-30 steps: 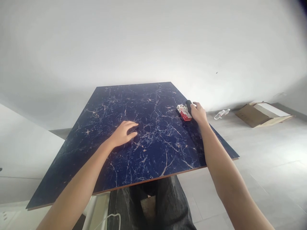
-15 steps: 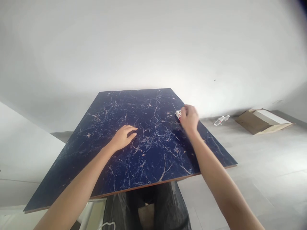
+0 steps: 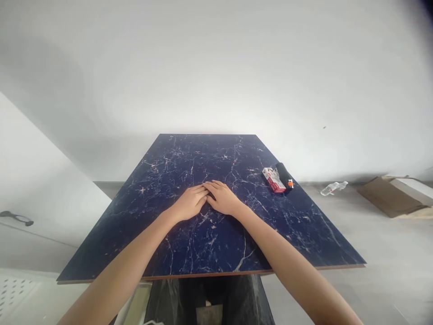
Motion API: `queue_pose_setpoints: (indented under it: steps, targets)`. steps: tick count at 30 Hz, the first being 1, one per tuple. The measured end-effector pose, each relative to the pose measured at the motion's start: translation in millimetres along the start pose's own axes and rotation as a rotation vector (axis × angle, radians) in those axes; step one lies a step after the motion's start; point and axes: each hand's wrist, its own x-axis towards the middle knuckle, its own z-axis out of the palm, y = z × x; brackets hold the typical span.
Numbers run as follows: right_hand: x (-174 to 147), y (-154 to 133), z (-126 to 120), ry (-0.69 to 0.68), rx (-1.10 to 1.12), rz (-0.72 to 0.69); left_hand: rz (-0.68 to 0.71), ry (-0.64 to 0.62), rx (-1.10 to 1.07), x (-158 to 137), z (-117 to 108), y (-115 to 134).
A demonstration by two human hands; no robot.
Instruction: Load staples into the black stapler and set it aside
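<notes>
My left hand (image 3: 191,201) lies palm down on the dark blue marbled tabletop (image 3: 209,158), fingers stretched toward the middle. Beside it my right hand (image 3: 223,198) rests flat too, its fingertips touching those of the left. Neither hand holds anything. Over at the right side of the tabletop sits a small red and white box (image 3: 274,180). A black, rounded object with an orange and white end (image 3: 284,176) lies right next to the box; its kind is unclear.
On the floor to the right are clear plastic bottles (image 3: 333,188) and an open cardboard box (image 3: 392,196). A white wall (image 3: 209,67) stands behind the table. At the left is a white door with a dark handle (image 3: 16,218).
My right hand has left the red and white box and come to the middle beside my left hand. The view has shifted, and the black object now shows.
</notes>
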Motion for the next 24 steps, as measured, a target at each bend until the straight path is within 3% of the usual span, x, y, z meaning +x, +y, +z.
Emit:
queue_pose_setpoints:
  steps: [24]
  targets:
    - [-7.3, 9.3, -4.6, -0.125, 0.041, -0.036, 0.013, 0.030, -0.016, 0.9, -3.5, 1.1]
